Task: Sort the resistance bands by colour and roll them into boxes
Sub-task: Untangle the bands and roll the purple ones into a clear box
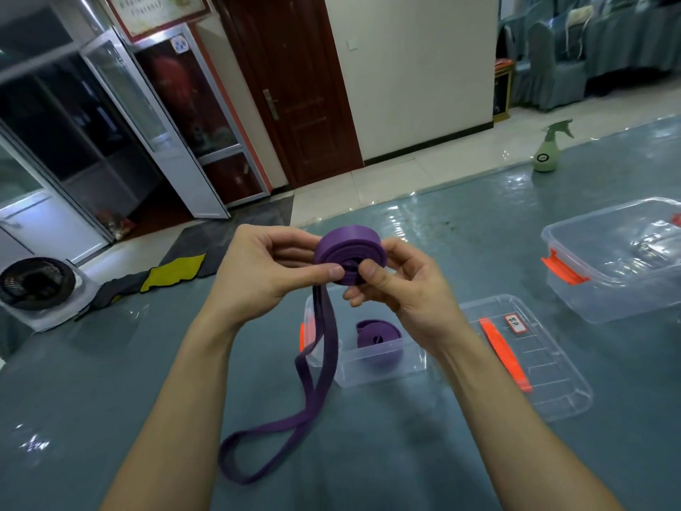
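Our left hand point(258, 269) and right hand point(400, 289) pinch the coiled purple band point(350, 242) in a tight grip, thumbs hiding its centre.

Two purple bands point(350, 254) point(379, 335), two boxes point(383, 366) point(622, 300), one lid point(549, 366)

Deep purple band point(350, 258) between left hand point(258, 271) and right hand point(401, 285), loose tail the same purple. Just below the hands, a matching purple roll point(379, 335) in a clear box point(383, 366) with an orange latch point(302, 337). To their right, a clear lid point(552, 381) with an orange strip point(505, 355) and a red-edged white label point(515, 323). Glossy teal-grey counter point(110, 381). Far beyond, a pale green spray bottle point(547, 156).
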Tool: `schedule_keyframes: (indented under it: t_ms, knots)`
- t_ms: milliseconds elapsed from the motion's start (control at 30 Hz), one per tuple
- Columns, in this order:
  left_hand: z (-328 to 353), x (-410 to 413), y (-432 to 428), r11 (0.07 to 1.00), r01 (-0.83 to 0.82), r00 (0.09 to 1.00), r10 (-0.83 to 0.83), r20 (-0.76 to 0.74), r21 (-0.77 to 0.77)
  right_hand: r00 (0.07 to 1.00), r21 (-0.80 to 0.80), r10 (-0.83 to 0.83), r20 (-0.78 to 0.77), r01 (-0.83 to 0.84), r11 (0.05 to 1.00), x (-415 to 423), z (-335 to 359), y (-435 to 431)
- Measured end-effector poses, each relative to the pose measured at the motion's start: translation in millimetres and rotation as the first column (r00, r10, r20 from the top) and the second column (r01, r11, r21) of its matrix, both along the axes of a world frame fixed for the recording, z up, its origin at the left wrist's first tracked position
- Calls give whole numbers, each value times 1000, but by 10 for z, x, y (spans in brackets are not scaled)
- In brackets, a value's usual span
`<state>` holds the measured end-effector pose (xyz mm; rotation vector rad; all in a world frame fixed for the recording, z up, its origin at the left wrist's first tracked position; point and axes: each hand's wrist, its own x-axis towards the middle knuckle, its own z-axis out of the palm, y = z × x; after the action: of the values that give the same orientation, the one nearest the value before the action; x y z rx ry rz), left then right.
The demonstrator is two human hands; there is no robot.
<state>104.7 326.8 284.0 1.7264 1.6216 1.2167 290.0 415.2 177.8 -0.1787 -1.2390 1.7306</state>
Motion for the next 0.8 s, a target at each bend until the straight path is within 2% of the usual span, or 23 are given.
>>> schedule_keyframes:
  t_ms: [67, 133, 233, 300, 400, 500, 600, 667, 800]
  knots:
    - [32, -58, -35, 1000, -1, 995, -2, -100, -26, 982, 143, -63, 179, 37, 989, 89, 18, 34]
    - [95, -91, -61, 996, 2, 970, -23, -243, -85, 925, 266, -187, 331, 99, 959, 170, 48, 60]
    - [219, -46, -80, 989, -10, 896, -56, -440, -147, 858, 411, -280, 430, 91, 907, 169, 109, -6]
    - [333, -4, -121, 987, -5, 849, -80, -523, -158, 856, 449, -282, 434, 66, 891, 128, 161, -94]
    - [551, 0, -239, 991, 49, 855, -108, -508, -129, 917, 422, -221, 332, 64, 904, 125, 304, -185]
    - [689, -7, -298, 986, 85, 874, -141, -464, -141, 927, 459, -218, 304, 57, 886, 171, 449, -226]
    - [599, 24, -251, 967, 37, 862, -158, -481, -251, 844, 536, -301, 444, 19, 844, 236, 447, -222]
    - [460, 31, -198, 958, 13, 840, -167, -517, -287, 783, 529, -310, 540, -30, 848, 276, 377, -221]
    - [174, -47, -110, 935, 39, 864, -208, -458, -352, 760, 471, -267, 593, -59, 880, 287, 208, -200]
